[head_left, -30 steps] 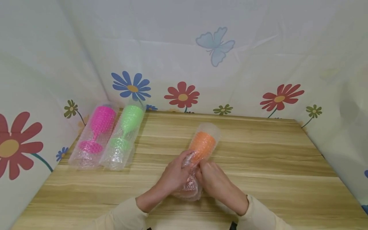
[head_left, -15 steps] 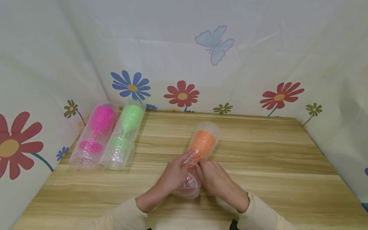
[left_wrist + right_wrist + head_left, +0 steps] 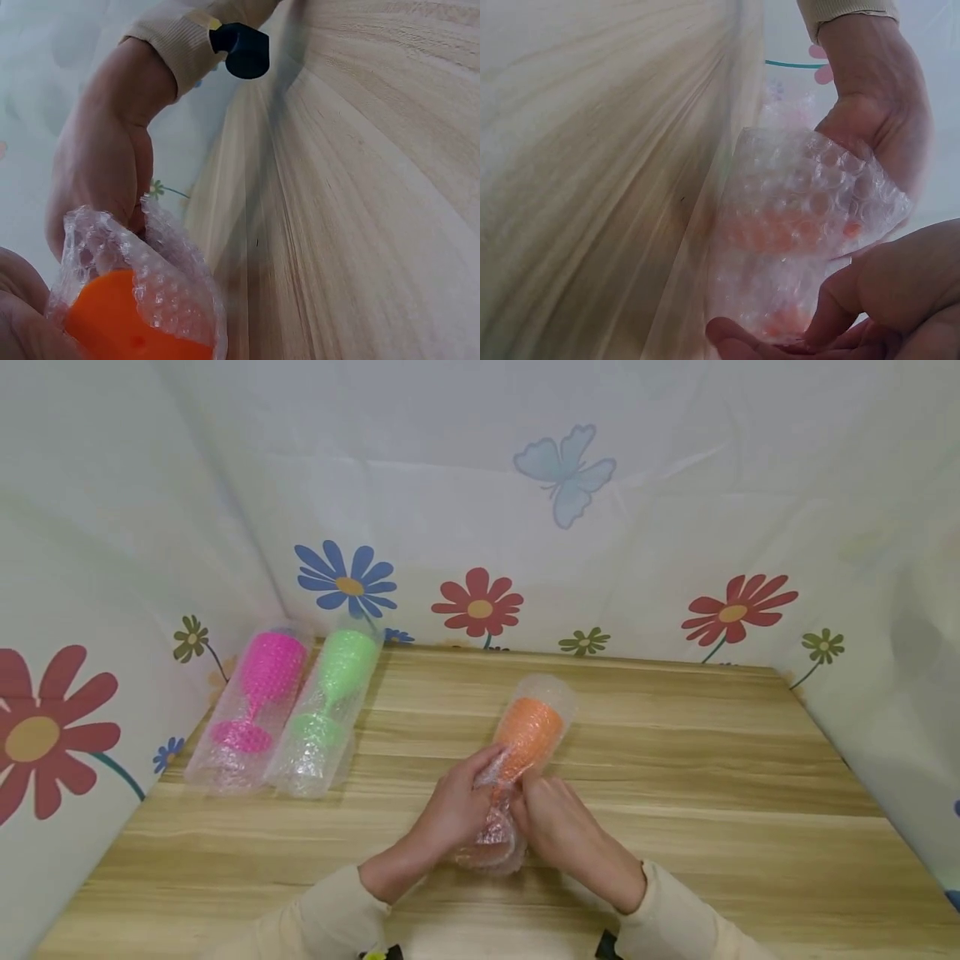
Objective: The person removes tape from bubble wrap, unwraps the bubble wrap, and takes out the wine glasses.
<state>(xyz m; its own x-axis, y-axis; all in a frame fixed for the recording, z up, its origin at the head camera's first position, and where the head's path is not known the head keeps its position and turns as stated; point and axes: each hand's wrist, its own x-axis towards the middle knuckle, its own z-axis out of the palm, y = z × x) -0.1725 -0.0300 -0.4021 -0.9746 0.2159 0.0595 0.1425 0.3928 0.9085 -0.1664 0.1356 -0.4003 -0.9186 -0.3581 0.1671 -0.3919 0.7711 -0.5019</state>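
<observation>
An orange goblet (image 3: 528, 728) lies tilted over the table in bubble wrap (image 3: 557, 692), its cup end pointing away from me. My left hand (image 3: 452, 810) grips the wrapped goblet around its narrow middle. On the other side, my right hand (image 3: 561, 822) has curled fingers at the same narrow part. In the right wrist view, the right thumb and fingers (image 3: 840, 300) pinch the bubble wrap (image 3: 802, 180). The wrap gapes at the near end, where the left wrist view shows the goblet's bare orange base (image 3: 124, 319). Much of the stem is hidden by hands and plastic.
Two more goblets in bubble wrap, one pink (image 3: 273, 667) and one green (image 3: 347, 662), lie side by side at the table's back left. Flower-printed cloth (image 3: 637, 527) walls off the back and sides of the wooden table (image 3: 697, 752).
Both hands stay at the goblet's narrow middle with little movement. The loose wrap at the near end has shifted slightly. The head view has moved a little.
</observation>
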